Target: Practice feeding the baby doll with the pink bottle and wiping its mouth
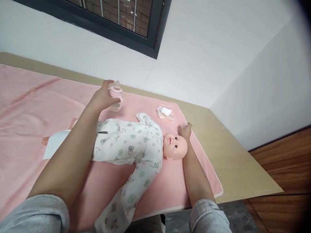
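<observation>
My left hand is wrapped round a pink baby bottle that stands upright on the pink blanket, beyond the doll. A baby doll in a white printed sleepsuit lies on its back across the blanket, head to the right. Just past the doll's head, my right hand is closed on a small clear object that looks like a bottle cap.
A clear plastic packet with a white pad lies on the blanket behind the doll's head. A white cloth lies under the doll's legs. The blanket covers a light wooden table set against a white wall with a dark window frame.
</observation>
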### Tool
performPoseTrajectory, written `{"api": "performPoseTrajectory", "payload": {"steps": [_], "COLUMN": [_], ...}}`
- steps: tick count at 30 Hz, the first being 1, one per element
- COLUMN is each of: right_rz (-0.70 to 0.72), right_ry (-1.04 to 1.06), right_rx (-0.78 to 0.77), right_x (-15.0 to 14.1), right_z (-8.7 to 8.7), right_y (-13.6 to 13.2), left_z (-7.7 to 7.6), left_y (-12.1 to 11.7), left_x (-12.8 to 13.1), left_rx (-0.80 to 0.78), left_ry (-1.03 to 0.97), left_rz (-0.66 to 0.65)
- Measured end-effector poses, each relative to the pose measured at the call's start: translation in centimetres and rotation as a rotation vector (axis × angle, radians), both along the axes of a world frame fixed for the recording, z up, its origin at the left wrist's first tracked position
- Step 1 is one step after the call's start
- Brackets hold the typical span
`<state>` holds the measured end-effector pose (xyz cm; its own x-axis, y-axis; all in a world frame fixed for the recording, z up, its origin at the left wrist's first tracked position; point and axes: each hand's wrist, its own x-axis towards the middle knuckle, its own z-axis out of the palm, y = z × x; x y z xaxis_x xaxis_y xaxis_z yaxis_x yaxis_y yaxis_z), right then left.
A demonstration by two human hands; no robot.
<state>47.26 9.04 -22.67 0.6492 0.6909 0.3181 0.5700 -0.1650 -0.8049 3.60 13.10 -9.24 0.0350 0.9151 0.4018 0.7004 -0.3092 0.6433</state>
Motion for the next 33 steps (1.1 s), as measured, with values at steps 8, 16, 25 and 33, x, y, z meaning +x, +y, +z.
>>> {"api": "performPoseTrajectory", "payload": {"steps": [8, 16, 25, 33], "right_rz": [0.316, 0.799, 0.946, 1.078], "right_ry": [0.261, 0.161, 0.019, 0.010], "right_rx": [0.280, 0.514, 0.485, 0.385], "right_x": [-2.5, -10.8, -14.7, -14.2], "right_z": [7.8, 15.1, 14.9, 15.1], "right_y": [-1.1, -6.5, -8.6, -8.4], "left_z": [2.1, 1.7, 2.2, 2.3], "left_y": [-3.8, -7.8, -10.1, -10.0], "left_x": [6.7, 11.0, 12.1, 12.0], "left_rx": [0.040, 0.066, 0.142, 0.171], "left_ry": [-0.131, -0.122, -0.075, -0.117], "left_rz": [-0.171, -0.417, -0.497, -0.509]}}
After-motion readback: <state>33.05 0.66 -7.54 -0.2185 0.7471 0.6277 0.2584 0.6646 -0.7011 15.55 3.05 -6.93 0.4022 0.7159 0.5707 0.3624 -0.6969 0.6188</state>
